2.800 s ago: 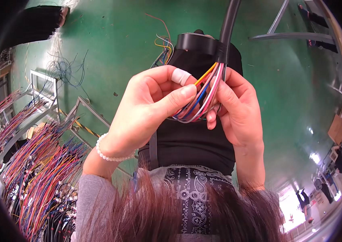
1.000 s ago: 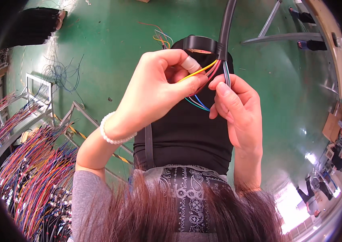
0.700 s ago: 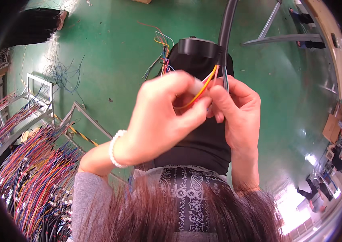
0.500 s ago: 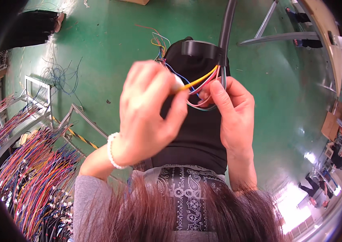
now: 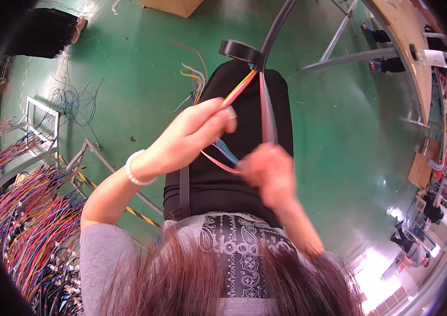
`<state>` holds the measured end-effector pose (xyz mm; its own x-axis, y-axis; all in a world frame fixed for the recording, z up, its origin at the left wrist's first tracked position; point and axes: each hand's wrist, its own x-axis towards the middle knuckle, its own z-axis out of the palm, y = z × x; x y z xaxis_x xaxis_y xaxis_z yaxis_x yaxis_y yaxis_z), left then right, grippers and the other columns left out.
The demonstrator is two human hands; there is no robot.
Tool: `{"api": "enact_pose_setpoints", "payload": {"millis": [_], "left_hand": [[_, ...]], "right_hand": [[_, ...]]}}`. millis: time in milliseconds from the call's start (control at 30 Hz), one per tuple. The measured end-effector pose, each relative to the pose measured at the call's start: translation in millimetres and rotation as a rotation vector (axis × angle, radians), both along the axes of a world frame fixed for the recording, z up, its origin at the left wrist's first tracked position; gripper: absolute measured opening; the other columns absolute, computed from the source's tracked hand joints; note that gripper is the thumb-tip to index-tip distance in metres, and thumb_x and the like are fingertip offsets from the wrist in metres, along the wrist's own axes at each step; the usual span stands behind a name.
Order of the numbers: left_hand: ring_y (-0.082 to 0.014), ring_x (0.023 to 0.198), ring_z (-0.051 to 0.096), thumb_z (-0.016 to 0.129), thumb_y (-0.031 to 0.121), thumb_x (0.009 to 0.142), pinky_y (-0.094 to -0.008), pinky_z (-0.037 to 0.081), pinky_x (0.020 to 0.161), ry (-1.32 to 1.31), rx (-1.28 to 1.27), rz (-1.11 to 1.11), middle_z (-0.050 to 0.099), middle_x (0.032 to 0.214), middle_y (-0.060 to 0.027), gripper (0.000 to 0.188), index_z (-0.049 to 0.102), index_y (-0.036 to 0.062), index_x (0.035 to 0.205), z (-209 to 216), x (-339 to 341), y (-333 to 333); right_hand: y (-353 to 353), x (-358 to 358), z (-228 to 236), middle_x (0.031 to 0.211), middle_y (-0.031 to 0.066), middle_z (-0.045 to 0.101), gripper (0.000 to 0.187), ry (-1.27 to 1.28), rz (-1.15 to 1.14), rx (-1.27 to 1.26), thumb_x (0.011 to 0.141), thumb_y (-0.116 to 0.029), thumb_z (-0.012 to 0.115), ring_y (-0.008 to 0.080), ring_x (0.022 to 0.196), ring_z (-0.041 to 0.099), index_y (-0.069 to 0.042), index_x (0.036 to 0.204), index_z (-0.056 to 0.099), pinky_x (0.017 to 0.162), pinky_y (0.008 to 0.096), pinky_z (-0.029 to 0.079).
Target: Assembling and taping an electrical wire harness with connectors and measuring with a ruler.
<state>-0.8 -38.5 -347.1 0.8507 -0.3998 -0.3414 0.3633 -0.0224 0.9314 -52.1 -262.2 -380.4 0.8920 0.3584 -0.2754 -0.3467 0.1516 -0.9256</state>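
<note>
A thick black cable point(image 5: 276, 29) comes down from the top of the view. Black tape point(image 5: 242, 51), a roll still attached, is wrapped around its end, where thin coloured wires fan out. Yellow and red wires point(image 5: 240, 89) run into the closed fingers of my left hand point(image 5: 197, 129), which wears a white bead bracelet. My right hand point(image 5: 270, 171), blurred by motion, is closed lower down on pinkish and grey wires point(image 5: 267, 113). Blue and pink wires point(image 5: 227, 152) stretch between both hands. Loose wire ends point(image 5: 198, 84) stick out beyond my left hand.
Large bundles of coloured wires point(image 5: 39, 231) hang at left by a metal frame point(image 5: 57, 131). A wooden table point(image 5: 397, 37) stands at right, with a clear bottle point(image 5: 434, 57) on it. A cardboard box point(image 5: 173, 6) sits at the top. Other people are at the edges.
My right hand has moved down, drawing its wires taut. The wires now part into two groups. My left hand has turned and closed round the yellow and red ones. Cable and tape have shifted left.
</note>
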Motion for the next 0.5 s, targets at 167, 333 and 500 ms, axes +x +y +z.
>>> {"api": "enact_pose_setpoints", "payload": {"millis": [167, 333, 500], "left_hand": [[-0.0195, 0.056, 0.046, 0.051, 0.014, 0.099, -0.0314, 0.042, 0.058, -0.131, 0.234, -0.09, 0.051, 0.067, -0.0106, 0.016, 0.053, -0.0003, 0.094, -17, -67, 33], [-0.0061, 0.056, 0.041, 0.056, 0.02, 0.098, -0.0232, 0.035, 0.051, 0.066, 0.237, -0.047, 0.048, 0.067, 0.004, 0.019, 0.052, 0.0036, 0.091, -29, -111, 57], [-0.011, 0.056, 0.051, 0.059, 0.016, 0.096, -0.0261, 0.042, 0.053, -0.12, 0.231, 0.055, 0.053, 0.067, -0.0035, 0.013, 0.055, 0.0031, 0.096, -49, -138, 41]], "right_hand": [[-100, 60, 44, 0.058, -0.0067, 0.032, 0.026, 0.117, -0.035, 0.122, 0.105, -0.022, 0.04, 0.0037, 0.044, 0.024, -0.004, 0.088, 0.049, 0.042, 0.0224, 0.019], [-56, 22, 34, 0.057, -0.0057, 0.035, 0.029, 0.647, -0.002, 0.558, 0.106, -0.027, 0.035, 0.0031, 0.043, 0.031, -0.008, 0.089, 0.047, 0.037, 0.0173, 0.023], [4, -43, 16, 0.062, 0.0042, 0.049, 0.039, 0.397, 0.185, 0.038, 0.102, -0.039, 0.046, 0.0149, 0.048, 0.047, -0.008, 0.08, 0.046, 0.048, 0.0291, 0.045]]}}
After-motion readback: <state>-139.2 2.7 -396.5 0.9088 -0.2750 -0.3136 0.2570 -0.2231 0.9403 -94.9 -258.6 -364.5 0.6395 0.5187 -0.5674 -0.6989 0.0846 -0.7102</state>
